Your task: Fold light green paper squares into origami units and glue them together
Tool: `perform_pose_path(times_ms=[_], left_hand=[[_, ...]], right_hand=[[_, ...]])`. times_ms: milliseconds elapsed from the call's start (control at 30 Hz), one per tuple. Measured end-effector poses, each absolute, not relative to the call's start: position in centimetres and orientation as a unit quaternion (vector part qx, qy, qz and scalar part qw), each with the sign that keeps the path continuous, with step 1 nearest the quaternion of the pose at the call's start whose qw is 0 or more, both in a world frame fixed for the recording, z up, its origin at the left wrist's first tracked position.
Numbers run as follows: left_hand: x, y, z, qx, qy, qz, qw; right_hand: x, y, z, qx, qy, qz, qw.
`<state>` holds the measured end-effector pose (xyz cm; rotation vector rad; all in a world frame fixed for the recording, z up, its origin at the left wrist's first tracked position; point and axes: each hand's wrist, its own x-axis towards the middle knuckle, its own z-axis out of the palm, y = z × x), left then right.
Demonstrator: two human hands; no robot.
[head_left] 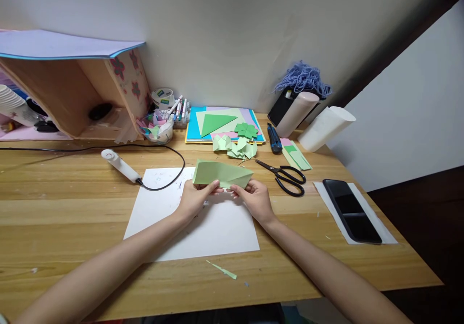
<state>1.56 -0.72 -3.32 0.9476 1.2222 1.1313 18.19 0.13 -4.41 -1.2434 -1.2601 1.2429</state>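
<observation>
A light green sheet of paper [217, 172], with a folded slanting edge at its right, is held up between both hands. My left hand [195, 196] pinches its lower left edge, thumb on top and fingers underneath. At the lower right edge my right hand [255, 198] grips it the same way, its fingers partly hidden behind the paper. Below the hands lies a white sheet [217, 232] with small coloured marks. Just beyond the green paper are pale green folded paper pieces [241, 147] and a darker green paper flower [246, 130].
Black-handled scissors [286, 176] lie right of the hands, near a utility knife [274, 140]. A corded white tool [121, 165] is at left. A phone [351, 210] rests at right. Stacked coloured papers [192, 126] and a tub of scraps [159, 130] stand behind. A green paper sliver [224, 270] lies in front.
</observation>
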Motion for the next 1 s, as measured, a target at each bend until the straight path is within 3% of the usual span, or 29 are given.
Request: perform_pose_path(times_ms=[567,733,833,1000], left_hand=[[-0.3,0.9,-3.6,0.39,0.485,0.498,0.604],[0.1,0.7,-3.1,0.351,0.384,0.521,0.676],[0.5,0.3,-2.7,0.337,0.327,0.488,0.736],[0.3,0.4,-3.3,0.324,0.359,0.492,0.724]], right_hand=[[19.6,1.3,-4.7,-0.506,-0.523,0.488,0.482],[20.6,0.8,-4.2,-0.47,-0.667,0.314,0.485],[21.0,0.6,-3.8,-0.416,-0.774,0.205,0.431],[20.7,0.5,-3.5,-0.371,-0.845,0.166,0.347]])
